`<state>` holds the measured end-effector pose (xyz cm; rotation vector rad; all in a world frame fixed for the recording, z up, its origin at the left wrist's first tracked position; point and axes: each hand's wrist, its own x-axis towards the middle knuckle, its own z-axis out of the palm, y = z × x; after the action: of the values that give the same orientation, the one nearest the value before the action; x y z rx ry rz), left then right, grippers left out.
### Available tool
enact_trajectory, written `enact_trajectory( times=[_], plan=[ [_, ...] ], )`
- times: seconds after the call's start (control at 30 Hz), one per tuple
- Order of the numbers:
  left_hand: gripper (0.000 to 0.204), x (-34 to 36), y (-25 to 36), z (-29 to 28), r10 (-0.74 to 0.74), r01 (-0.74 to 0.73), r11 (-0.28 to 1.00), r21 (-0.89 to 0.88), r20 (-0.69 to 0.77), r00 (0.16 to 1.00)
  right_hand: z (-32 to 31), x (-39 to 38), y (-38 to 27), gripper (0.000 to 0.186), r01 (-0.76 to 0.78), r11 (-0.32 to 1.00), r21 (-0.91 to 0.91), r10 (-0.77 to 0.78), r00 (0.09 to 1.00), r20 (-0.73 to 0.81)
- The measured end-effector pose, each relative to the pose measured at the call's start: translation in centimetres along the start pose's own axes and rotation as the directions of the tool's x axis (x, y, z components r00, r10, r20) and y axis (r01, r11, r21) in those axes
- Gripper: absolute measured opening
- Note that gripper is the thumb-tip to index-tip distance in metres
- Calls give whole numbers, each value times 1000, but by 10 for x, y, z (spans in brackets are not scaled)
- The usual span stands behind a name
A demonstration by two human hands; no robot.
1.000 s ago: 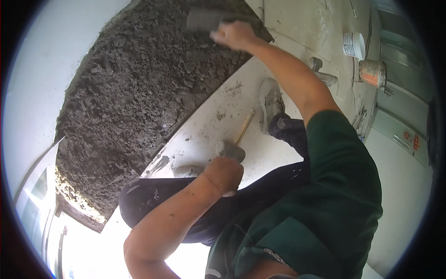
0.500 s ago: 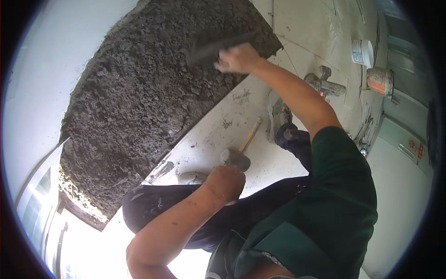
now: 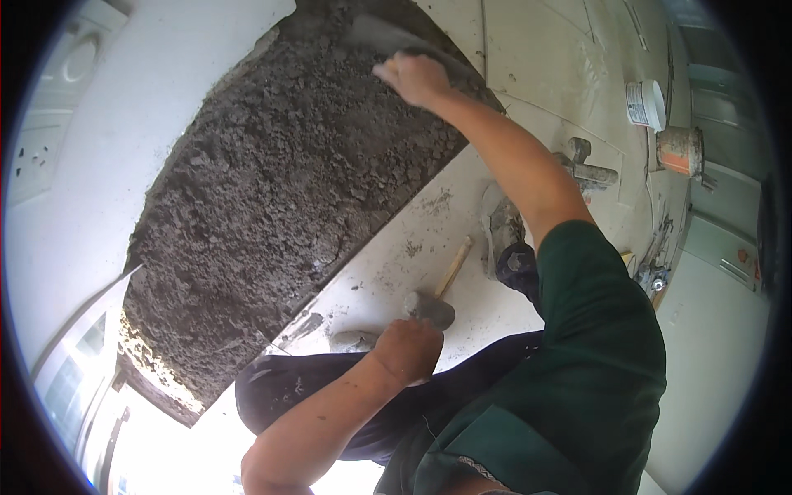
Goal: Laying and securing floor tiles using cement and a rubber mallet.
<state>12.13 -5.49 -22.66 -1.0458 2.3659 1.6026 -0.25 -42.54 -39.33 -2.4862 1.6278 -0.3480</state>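
My right hand [image 3: 415,80] grips a trowel [image 3: 388,37] by its handle, over the far part of a bed of dark, crumbly mortar [image 3: 247,190]. The trowel's flat blade is smeared by motion. My left hand [image 3: 408,351] is closed and rests by my bent leg, its fingers turned out of sight; whether it holds anything is hidden. Just beyond it a rubber mallet [image 3: 433,311] with a wooden handle lies on the pale floor tiles [image 3: 379,272].
A white wall [image 3: 91,190] borders the mortar on the left. My shoe [image 3: 505,227] stands on the tiles. To the right are a mortar-stained tool [image 3: 590,172], a white tub [image 3: 645,105] and a dirty orange bucket [image 3: 681,151]. A grey rounded thing [image 3: 353,341] lies beside my knee.
My right hand has swept the trowel farther away over the mortar. The whole view has shifted a little. My left hand stays closed by my leg.
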Motion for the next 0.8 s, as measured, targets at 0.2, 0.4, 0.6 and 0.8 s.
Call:
enact_trajectory(
  times=[0.2, 0.4, 0.6, 0.8],
  plan=[
    [16, 1, 3, 1, -40, 37, 998, 53, 46, 998, -18, 8, -31, 51, -35, 996, 79, 38, 998, -40],
    [7, 4, 5, -10, -17, 15, 999, 30, 66, 998, -7, -72, -113, 47, 242, 953, 184, -304, 740, 600],
    [5, -2, 11, -10, -59, 62, 997, -54, 56, 997, -15, -75, -101, 48, 326, 900, 288, -434, 727, 532],
    [9, -5, 15, 0, -63, 63, 998, 1, -30, 998, -5, -122, -158, 52, 448, 832, 328, -529, 459, 714]
  ],
)
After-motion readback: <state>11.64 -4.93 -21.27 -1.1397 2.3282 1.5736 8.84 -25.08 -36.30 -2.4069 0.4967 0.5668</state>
